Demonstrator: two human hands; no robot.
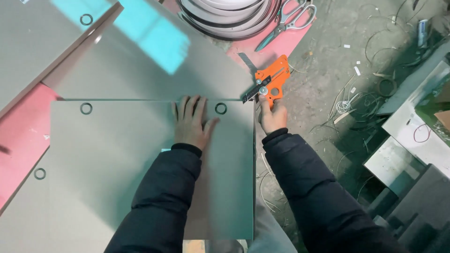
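Seen from above, a pink tabletop (21, 133) shows at the far left, its surface matte and flat. Smooth grey-green panels lie on it, overlapping. One long panel (33, 42) slants across the upper left corner, and a second (140, 70) lies beneath it, with a bright turquoise patch of light across its top. Nearest the viewer is the front panel (117, 168) — a large flat rectangle with straight, clean edges and small round holes ringed in dark, one at its upper left (86, 108) and one near its upper right (221, 108).

The left hand (191, 122) lies flat and open on the front panel near its top edge, fingers spread, palm pressing down, just beside the right-hand hole. Both arms wear dark puffy sleeves.

At the panel's upper right corner, the right hand (273, 117) is closed around the handle of an orange plastic edge trimmer (270, 82) — a chunky tool with metal screws and a dark blade end that touches the panel's corner.

Above it, at the top of the view, sits a coil of pale edge banding (229, 16), wound in flat loops, and beside it scissors (287, 21) with grey handles and teal blades lie on the pink surface.

To the right is a rough grey concrete floor (328, 61) littered with thin curled trimmings and scraps. Stacked offcut boards (412, 136) in grey and white lean at the far right.
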